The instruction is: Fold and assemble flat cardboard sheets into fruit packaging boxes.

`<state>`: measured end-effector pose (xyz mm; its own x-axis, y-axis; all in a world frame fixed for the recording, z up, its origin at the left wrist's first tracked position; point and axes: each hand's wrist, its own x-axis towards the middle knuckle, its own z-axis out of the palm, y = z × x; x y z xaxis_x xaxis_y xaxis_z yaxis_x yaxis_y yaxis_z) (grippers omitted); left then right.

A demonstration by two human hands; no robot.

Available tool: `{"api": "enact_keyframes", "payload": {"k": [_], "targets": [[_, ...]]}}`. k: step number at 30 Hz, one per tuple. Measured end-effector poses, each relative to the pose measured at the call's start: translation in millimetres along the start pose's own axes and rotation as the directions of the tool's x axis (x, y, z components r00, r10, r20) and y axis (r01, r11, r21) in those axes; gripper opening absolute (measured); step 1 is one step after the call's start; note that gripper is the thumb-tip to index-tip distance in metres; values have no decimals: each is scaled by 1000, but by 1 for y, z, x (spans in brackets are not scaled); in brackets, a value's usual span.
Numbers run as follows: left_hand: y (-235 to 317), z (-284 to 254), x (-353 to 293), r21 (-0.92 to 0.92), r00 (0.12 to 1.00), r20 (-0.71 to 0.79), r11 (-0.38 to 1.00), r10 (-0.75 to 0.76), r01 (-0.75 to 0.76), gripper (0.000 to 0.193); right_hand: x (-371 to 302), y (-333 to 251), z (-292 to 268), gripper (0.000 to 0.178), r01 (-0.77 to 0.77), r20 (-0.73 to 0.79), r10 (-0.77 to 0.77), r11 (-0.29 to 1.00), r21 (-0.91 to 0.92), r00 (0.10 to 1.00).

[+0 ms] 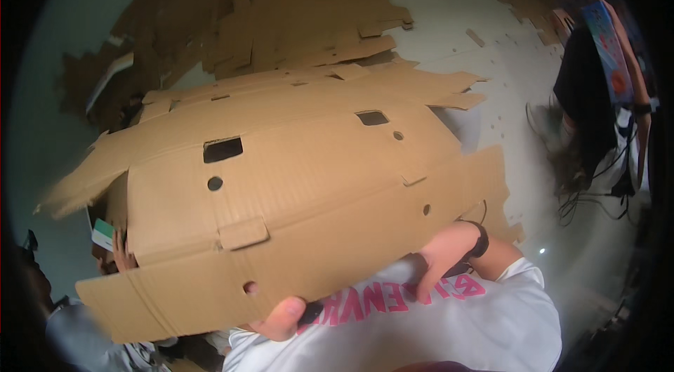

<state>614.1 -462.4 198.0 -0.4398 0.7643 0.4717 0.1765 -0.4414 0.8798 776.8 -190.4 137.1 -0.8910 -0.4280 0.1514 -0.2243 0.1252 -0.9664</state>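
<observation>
A large flattened cardboard box [295, 161] spreads across the middle of the view, tilted in front of my body. Square cut-outs, small round holes and a folded tab show in it, and its flaps stick out at both ends. At the near edge my left hand [282, 319] grips the cardboard, thumb on top and fingers hidden underneath. Farther right along that edge, my right hand [449, 249], with a dark band at the wrist, also holds it; most of its fingers are out of sight behind the sheet.
Many brown cardboard sheets [281, 14] lie on the pale floor [449, 7] beyond. At the left, a co-worker's hand [123, 257] is beside a green and white box [103, 234]. On the right, a person in dark clothing [579, 91] stands by a blue carton [607, 49] and cables [593, 207].
</observation>
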Motion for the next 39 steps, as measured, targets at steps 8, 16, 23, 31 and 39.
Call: {"api": "enact_keyframes", "payload": {"k": [8,16,23,31,39], "targets": [[-33,24,42,-5,986,86,990,140,-140,67,-30,0,10,38,263,-221,-178,851,455,959],[-84,38,75,-54,987,145,996,73,-65,72,-41,14,-42,67,673,-826,216,491,553,521],[-150,22,116,372,698,345,774,-628,512,53,-68,109,-230,31,585,-748,515,477,656,418],[-199,-21,134,811,704,386,583,-596,49,31,-81,228,-326,48,139,-618,766,602,786,175],[-252,-53,151,713,718,293,645,-631,276,23,-72,322,-340,30,149,-631,774,619,771,52]]}}
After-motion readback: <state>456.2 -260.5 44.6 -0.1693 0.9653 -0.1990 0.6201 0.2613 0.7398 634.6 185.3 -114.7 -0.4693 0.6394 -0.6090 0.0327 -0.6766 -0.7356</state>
